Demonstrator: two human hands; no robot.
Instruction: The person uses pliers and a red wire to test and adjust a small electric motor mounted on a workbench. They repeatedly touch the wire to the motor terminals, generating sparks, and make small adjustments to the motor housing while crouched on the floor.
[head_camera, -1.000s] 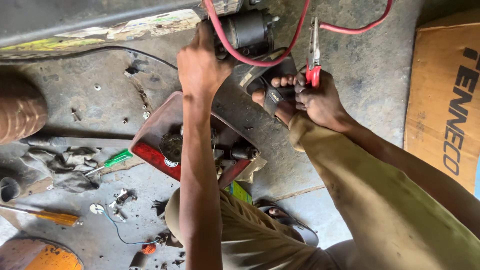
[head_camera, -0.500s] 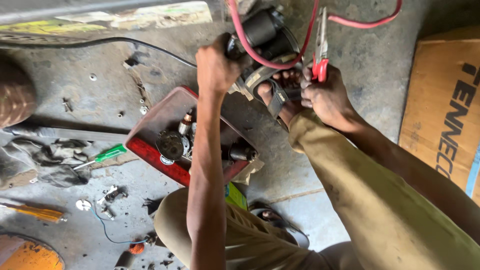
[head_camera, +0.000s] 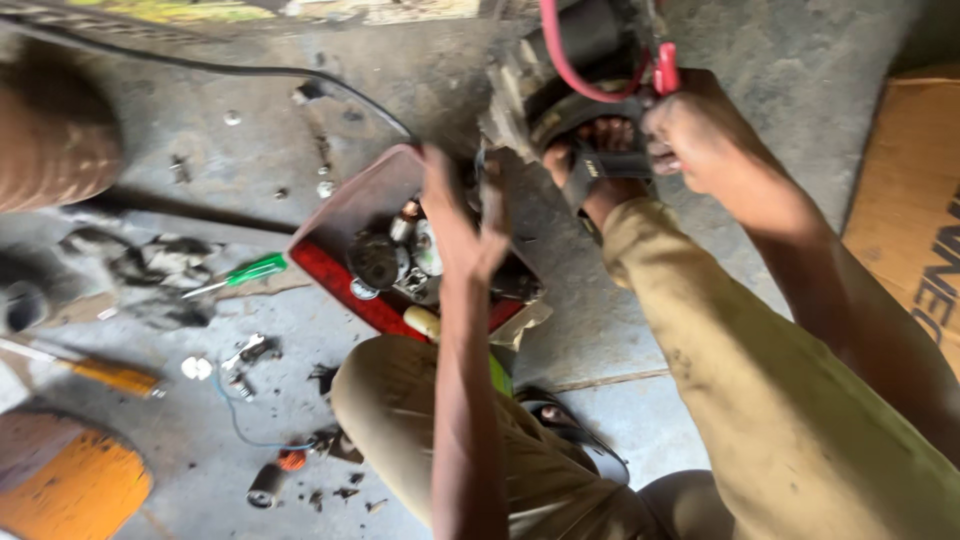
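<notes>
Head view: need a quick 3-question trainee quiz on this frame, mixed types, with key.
1. True or false: the left hand is over the red tray.
2. The right hand is at: A) red clamp B) green-handled screwdriver C) cardboard box
3. What colour is the cable looping over the dark motor?

Key: 1 true; 2 A; 3 red.

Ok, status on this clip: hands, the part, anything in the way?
Left hand open over red tray of parts. Right hand grips red-handled clamp at dark motor unit. Red cable loops across motor.
</notes>
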